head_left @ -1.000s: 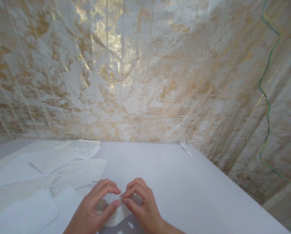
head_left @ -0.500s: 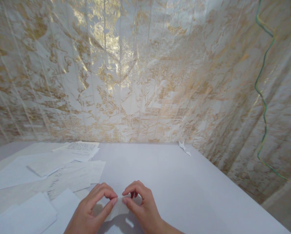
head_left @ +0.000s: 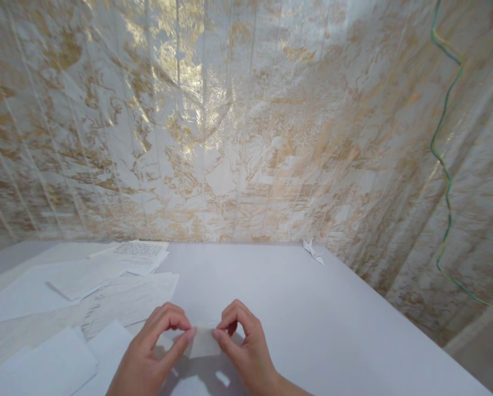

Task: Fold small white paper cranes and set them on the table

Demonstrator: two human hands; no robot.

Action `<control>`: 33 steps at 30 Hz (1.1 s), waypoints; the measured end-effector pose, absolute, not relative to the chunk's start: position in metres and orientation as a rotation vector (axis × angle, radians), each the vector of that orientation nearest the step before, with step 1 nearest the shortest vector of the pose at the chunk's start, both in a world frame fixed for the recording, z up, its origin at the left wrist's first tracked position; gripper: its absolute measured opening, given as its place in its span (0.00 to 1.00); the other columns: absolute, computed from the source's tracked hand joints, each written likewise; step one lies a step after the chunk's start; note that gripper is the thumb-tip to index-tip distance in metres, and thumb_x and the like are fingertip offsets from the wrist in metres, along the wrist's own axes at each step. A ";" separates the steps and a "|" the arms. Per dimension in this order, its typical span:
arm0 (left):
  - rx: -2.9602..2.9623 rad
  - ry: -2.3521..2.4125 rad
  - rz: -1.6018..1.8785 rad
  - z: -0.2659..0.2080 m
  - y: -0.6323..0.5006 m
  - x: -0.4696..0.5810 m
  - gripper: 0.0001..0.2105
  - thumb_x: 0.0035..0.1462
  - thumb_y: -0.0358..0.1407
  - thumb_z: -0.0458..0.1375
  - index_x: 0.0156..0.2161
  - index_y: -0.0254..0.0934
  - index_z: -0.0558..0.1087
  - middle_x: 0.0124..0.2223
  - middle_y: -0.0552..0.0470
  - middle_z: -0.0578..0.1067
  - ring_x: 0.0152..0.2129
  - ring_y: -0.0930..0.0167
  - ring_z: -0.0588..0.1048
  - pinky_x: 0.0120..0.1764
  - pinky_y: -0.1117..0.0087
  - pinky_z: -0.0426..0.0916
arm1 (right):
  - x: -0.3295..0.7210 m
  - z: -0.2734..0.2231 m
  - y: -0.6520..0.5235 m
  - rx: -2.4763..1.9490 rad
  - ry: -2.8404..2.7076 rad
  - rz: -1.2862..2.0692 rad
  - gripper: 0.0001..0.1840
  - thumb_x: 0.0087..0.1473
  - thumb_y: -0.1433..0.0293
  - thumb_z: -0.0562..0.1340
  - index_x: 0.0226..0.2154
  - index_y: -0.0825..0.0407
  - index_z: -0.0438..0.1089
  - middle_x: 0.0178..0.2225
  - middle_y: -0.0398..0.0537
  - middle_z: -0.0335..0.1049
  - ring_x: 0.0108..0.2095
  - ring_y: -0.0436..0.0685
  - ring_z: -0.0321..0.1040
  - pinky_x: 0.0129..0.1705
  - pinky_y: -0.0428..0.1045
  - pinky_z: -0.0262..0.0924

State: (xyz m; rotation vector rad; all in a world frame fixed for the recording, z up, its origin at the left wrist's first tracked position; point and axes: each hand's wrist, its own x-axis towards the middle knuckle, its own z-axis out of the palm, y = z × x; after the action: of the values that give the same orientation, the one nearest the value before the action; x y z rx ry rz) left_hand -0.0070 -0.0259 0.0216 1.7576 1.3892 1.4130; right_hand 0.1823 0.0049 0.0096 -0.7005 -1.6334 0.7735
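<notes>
Between my hands is a small piece of white paper [head_left: 204, 342], held just over the table at the bottom middle. My left hand [head_left: 151, 346] pinches its upper left corner between thumb and forefinger. On the other side, my right hand [head_left: 246, 344] pinches the upper right edge with thumb and forefinger. The paper's top edge runs straight between the two pinches. Shadows of the hands fall on the white table [head_left: 312, 319] below it.
Loose sheets of paper [head_left: 36, 360], some with handwriting, overlap across the table's left side. A small folded white paper piece [head_left: 312, 252] lies at the far right corner. Behind hangs a gold-patterned curtain [head_left: 230, 137], with a green-yellow wire [head_left: 448, 187] at the right.
My hands have moved slightly apart and up, with the right hand shifting right. More of the paper now shows between them.
</notes>
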 end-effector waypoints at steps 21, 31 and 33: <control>2.078 1.426 1.039 0.023 -0.019 -0.011 0.12 0.59 0.43 0.56 0.27 0.43 0.74 0.31 0.56 0.74 0.31 0.67 0.75 0.38 0.70 0.67 | 0.189 0.020 0.000 -0.686 -2.098 -0.324 0.18 0.55 0.65 0.65 0.49 0.45 0.68 0.57 0.50 0.65 0.55 0.64 0.55 0.56 0.57 0.43; 2.201 1.384 1.062 0.025 -0.023 -0.011 0.11 0.62 0.39 0.56 0.28 0.44 0.75 0.31 0.58 0.74 0.30 0.72 0.75 0.36 0.76 0.68 | 0.189 0.019 0.004 -0.662 -2.064 -0.185 0.06 0.58 0.72 0.64 0.38 0.44 0.71 0.56 0.41 0.68 0.55 0.60 0.57 0.55 0.56 0.42; 2.187 1.378 1.042 0.026 -0.024 -0.010 0.11 0.62 0.39 0.55 0.28 0.44 0.74 0.31 0.58 0.74 0.30 0.71 0.75 0.37 0.76 0.68 | 0.190 0.020 0.005 -0.668 -2.085 -0.038 0.07 0.56 0.74 0.65 0.37 0.45 0.70 0.55 0.42 0.69 0.54 0.60 0.59 0.54 0.56 0.45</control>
State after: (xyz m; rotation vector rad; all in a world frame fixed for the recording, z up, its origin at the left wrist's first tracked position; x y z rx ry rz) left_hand -0.0097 -0.0242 0.0262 2.1870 1.3780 1.0418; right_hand 0.1896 0.0048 0.0203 -0.6681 -2.0854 -0.0375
